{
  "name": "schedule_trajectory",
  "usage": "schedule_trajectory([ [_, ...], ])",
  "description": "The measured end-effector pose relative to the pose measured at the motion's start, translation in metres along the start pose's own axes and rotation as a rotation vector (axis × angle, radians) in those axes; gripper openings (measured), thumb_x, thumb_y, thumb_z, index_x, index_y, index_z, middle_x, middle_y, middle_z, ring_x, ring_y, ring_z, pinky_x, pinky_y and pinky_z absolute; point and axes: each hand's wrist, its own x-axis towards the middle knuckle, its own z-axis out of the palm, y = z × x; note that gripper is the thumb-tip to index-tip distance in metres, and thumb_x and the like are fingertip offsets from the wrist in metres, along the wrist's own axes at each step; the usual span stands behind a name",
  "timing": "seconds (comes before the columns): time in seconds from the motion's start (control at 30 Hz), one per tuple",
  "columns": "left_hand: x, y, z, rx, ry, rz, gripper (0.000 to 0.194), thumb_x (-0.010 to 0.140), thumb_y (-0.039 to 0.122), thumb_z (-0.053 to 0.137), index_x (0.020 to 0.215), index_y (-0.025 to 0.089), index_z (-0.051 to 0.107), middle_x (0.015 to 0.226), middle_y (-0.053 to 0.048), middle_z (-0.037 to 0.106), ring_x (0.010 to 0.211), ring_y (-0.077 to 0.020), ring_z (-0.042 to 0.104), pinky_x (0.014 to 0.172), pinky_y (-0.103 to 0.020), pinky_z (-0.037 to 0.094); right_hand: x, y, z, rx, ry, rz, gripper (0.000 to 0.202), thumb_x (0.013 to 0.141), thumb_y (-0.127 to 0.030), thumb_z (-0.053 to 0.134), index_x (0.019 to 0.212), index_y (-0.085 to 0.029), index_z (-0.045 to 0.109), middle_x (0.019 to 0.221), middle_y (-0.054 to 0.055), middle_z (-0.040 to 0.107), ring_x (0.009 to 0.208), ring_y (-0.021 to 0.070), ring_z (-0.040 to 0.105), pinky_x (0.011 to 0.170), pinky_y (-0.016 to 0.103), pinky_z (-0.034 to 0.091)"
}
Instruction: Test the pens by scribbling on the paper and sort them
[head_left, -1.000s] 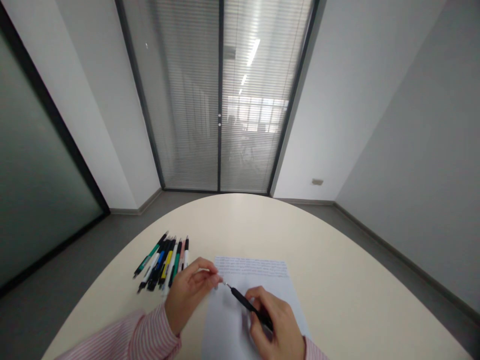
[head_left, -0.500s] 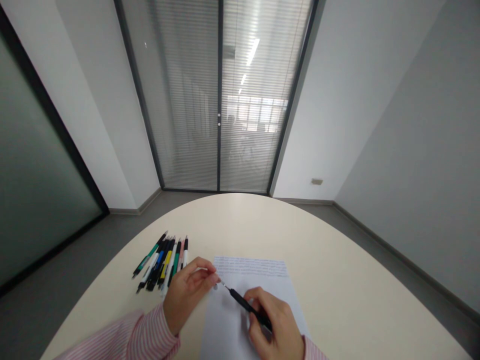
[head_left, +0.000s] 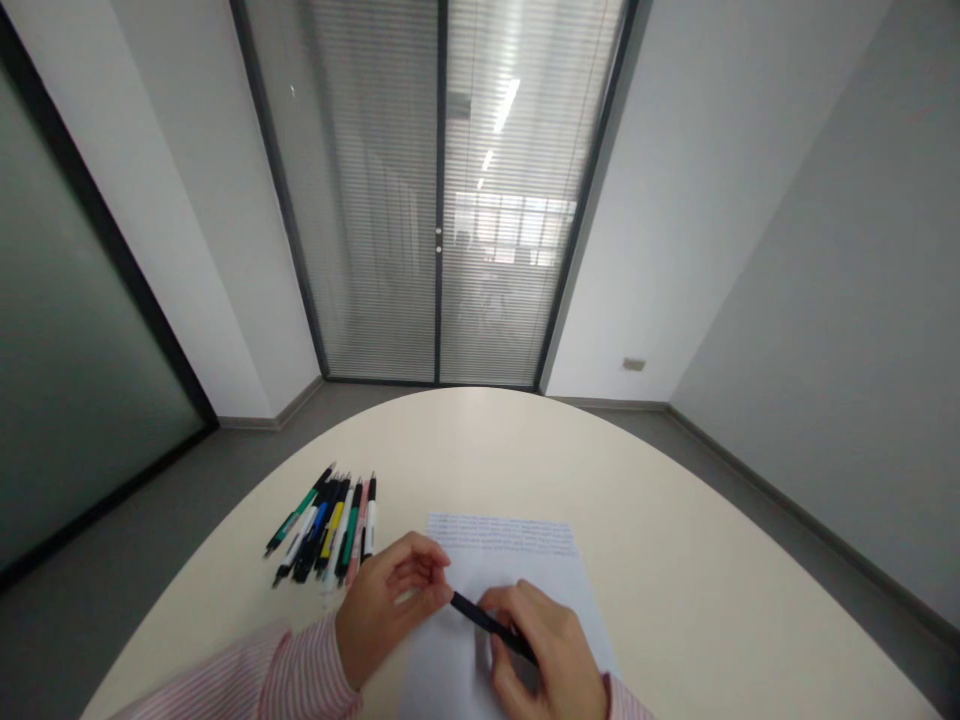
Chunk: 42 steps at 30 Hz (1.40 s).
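Note:
My right hand is closed around the dark barrel of a pen, which slants up and left over the paper. At the pen's front end, the thumb and fingertips of my left hand are pinched together. What lies between those fingertips is hidden. Under both hands is a white sheet of paper, with rows of fine writing across its top part.
Several pens in black, white, green, blue, yellow and pink lie side by side left of the paper. All this rests on a round cream table. Beyond its far edge stands a glass partition with blinds.
The thin silvery part that showed between my left fingers and the barrel is now out of sight. My left hand has come right and slightly down, to the barrel's front end.

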Motion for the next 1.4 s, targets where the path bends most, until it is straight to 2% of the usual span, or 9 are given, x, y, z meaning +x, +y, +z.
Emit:
schedule_trajectory([
  [0.33,0.0,0.005,-0.002,-0.003,-0.019,0.004,0.016,0.075,0.025,0.067,0.084,0.015,0.059,0.079,-0.004,0.063,0.075,-0.0168,0.062,0.069,-0.025,0.051,0.003,-0.003,-0.007,0.031,0.044,-0.044,0.022,0.085,-0.01,0.044,0.102,-0.021,0.051,0.082,0.005,0.059,0.077,0.0185,0.058,0.068,0.028,0.047],
  [0.43,0.002,0.005,-0.004,0.113,-0.039,0.093,0.011,0.077,0.025,0.064,0.081,0.015,0.061,0.082,-0.005,0.061,0.075,-0.0169,0.06,0.068,-0.026,0.051,0.004,-0.003,-0.005,0.04,0.05,-0.029,0.021,0.085,-0.011,0.045,0.102,-0.021,0.052,0.082,0.005,0.06,0.077,0.0183,0.059,0.066,0.027,0.047],
  [0.6,0.004,-0.002,-0.008,0.465,0.087,0.254,0.015,0.079,0.021,0.059,0.093,0.018,0.062,0.095,-0.007,0.061,0.082,-0.0205,0.058,0.073,-0.032,0.048,0.004,0.0,-0.002,0.073,0.106,0.03,0.02,0.085,-0.012,0.044,0.1,-0.021,0.053,0.082,0.003,0.061,0.077,0.0172,0.06,0.066,0.025,0.047],
  [0.73,0.005,-0.007,-0.007,0.625,0.066,0.196,0.028,0.071,0.017,0.064,0.1,0.019,0.061,0.096,-0.007,0.061,0.079,-0.0208,0.057,0.074,-0.035,0.048,0.003,0.002,-0.001,0.101,0.145,0.099,0.018,0.085,-0.014,0.045,0.099,-0.021,0.053,0.082,0.002,0.062,0.074,0.016,0.06,0.066,0.023,0.047],
  [0.8,0.006,-0.009,-0.007,0.635,0.021,0.164,0.022,0.073,0.014,0.059,0.094,0.018,0.063,0.09,-0.006,0.062,0.077,-0.0198,0.058,0.074,-0.033,0.048,0.003,0.003,0.0,0.101,0.156,0.131,0.017,0.085,-0.015,0.045,0.098,-0.021,0.054,0.082,0.002,0.063,0.074,0.0158,0.061,0.066,0.023,0.048],
  [0.9,0.008,-0.009,-0.009,0.583,-0.023,0.122,0.012,0.077,0.015,0.053,0.08,0.017,0.065,0.08,-0.005,0.063,0.072,-0.0186,0.06,0.069,-0.03,0.049,0.003,0.004,0.0,0.098,0.15,0.145,0.015,0.086,-0.016,0.045,0.097,-0.021,0.054,0.082,0.002,0.063,0.074,0.0157,0.061,0.067,0.024,0.048],
  [1.0,0.012,-0.008,-0.012,0.359,0.029,0.036,0.01,0.077,0.024,0.057,0.078,0.016,0.064,0.079,-0.006,0.065,0.074,-0.0192,0.063,0.069,-0.029,0.05,0.004,0.004,0.0,0.088,0.132,0.146,0.016,0.085,-0.015,0.045,0.097,-0.021,0.054,0.083,0.002,0.063,0.076,0.016,0.061,0.069,0.024,0.048],
  [1.13,0.016,-0.006,-0.014,0.059,0.092,-0.104,0.02,0.071,0.034,0.066,0.075,0.015,0.061,0.073,-0.004,0.066,0.07,-0.0181,0.064,0.066,-0.026,0.051,0.005,0.005,0.0,0.066,0.103,0.12,0.016,0.085,-0.014,0.045,0.096,-0.021,0.054,0.082,0.003,0.062,0.078,0.0167,0.061,0.069,0.025,0.048],
  [1.4,0.012,-0.002,-0.008,-0.052,0.053,-0.192,0.029,0.066,0.036,0.074,0.079,0.015,0.059,0.069,-0.003,0.068,0.07,-0.0171,0.066,0.063,-0.023,0.049,0.005,0.004,-0.002,0.006,0.075,0.071,0.018,0.084,-0.011,0.047,0.096,-0.021,0.056,0.081,0.003,0.061,0.079,0.0177,0.06,0.068,0.026,0.047],
])
